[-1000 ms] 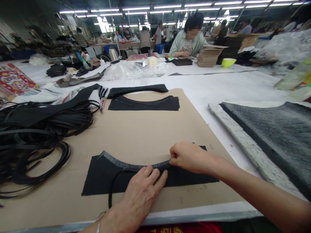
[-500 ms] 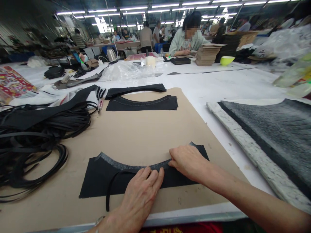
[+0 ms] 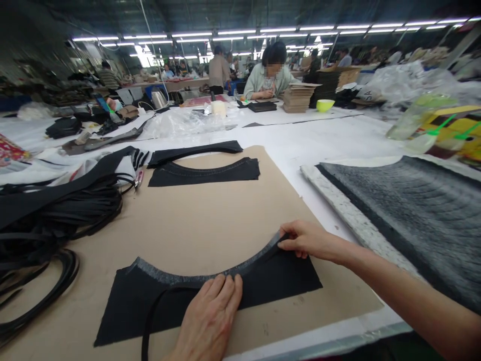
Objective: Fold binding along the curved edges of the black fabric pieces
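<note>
A black panel [image 3: 263, 283] with a curved upper edge lies on brown board in front of me. A grey, speckled band [image 3: 165, 275] runs along that curve. My left hand [image 3: 212, 311] lies on the panel's middle, fingers stretched out and pressing at the curve. Beneath them passes a narrow black strip [image 3: 152, 311], its loose end looping down to the left. At the panel's right end my right hand [image 3: 300, 239] is closed in a pinch at the curved edge, on what looks like the strip. The fingers partly hide the pinched spot.
Two more black curved pieces [image 3: 210, 173] lie farther back on the brown board [image 3: 195, 215]. Coiled black strips [image 3: 67, 215] heap at left. A dark-coated slab [image 3: 406, 200] stands at right, near bottles [image 3: 421, 118]. Across the table sits a co-worker [image 3: 270, 75].
My right hand has shifted along the curve to the panel's right end, and its pinch now shows. My left hand stays on the panel's middle. The view has moved somewhat.
</note>
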Tool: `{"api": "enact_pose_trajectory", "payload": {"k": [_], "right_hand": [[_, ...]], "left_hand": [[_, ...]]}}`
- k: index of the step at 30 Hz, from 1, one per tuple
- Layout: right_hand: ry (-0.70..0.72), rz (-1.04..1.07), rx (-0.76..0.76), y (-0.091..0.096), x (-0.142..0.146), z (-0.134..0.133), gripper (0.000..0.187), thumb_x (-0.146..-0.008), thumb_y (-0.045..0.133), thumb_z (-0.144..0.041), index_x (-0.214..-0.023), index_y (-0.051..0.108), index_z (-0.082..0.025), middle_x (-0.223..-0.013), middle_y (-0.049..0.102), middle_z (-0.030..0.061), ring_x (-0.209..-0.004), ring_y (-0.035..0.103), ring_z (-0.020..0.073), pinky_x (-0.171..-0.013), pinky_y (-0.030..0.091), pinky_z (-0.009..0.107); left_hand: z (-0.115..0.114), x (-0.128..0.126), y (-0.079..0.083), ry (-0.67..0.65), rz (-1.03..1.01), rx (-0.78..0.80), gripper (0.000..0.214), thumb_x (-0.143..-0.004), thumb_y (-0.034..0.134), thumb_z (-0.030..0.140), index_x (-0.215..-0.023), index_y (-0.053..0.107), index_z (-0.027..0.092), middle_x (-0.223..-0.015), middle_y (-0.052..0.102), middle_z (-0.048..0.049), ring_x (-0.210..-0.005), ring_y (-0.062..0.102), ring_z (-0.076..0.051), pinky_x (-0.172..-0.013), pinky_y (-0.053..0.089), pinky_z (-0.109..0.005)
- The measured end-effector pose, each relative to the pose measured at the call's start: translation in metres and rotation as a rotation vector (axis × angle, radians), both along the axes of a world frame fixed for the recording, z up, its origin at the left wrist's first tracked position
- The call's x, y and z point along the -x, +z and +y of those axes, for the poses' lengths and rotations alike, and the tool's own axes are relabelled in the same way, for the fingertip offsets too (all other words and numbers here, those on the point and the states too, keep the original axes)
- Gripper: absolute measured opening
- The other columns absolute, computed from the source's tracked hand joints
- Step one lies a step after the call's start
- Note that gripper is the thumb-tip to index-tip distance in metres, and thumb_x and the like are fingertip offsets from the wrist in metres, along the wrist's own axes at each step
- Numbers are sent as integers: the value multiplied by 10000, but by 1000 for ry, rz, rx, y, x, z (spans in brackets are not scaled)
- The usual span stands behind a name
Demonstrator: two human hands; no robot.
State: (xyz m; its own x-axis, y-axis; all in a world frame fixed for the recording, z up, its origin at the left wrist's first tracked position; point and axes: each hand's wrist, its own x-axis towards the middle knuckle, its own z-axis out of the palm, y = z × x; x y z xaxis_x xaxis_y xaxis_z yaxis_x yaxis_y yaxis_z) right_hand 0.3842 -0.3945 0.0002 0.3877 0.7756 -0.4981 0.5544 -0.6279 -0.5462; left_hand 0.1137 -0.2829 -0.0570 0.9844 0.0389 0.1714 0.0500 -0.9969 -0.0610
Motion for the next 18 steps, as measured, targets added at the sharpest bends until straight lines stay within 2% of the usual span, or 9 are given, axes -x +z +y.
{"api": "enact_pose_trajectory", "payload": {"k": [3, 7, 12, 18], "right_hand": [[-18, 40, -33, -9, 3, -3, 77, -792, 508, -208, -820, 574, -180, -555, 554, -34, -539, 594, 121, -485, 422, 189], [-17, -28, -67, -15, 4, -5, 79, -782, 516, -209, -793, 592, -191, -558, 584, -24, -522, 586, 121, -482, 380, 200], [-2, -137, -73, -11, 7, -3, 65, -785, 542, -212, -759, 600, -200, -542, 597, -28, -503, 564, 115, -527, 343, 223], [-16, -213, -63, -8, 12, -2, 67, -788, 557, -208, -761, 617, -198, -546, 593, -19, -529, 561, 126, -535, 298, 238]], "left_hand": [[-2, -3, 2, 17, 18, 9, 686, -723, 404, -25, -1393, 383, 118, -1144, 627, -72, -1047, 548, -231, -913, 445, -336], [-4, -7, 5, 33, 78, 49, 765, -723, 426, -29, -1453, 287, 154, -1086, 612, -57, -990, 542, -226, -888, 455, -345], [-4, -13, 6, 38, 136, 85, 765, -725, 467, 6, -1454, 296, 164, -1058, 599, -61, -936, 526, -230, -838, 469, -356], [-2, -14, 3, 41, 155, 79, 703, -775, 480, 49, -1447, 327, 189, -1060, 594, -59, -940, 503, -226, -852, 441, -352]]}}
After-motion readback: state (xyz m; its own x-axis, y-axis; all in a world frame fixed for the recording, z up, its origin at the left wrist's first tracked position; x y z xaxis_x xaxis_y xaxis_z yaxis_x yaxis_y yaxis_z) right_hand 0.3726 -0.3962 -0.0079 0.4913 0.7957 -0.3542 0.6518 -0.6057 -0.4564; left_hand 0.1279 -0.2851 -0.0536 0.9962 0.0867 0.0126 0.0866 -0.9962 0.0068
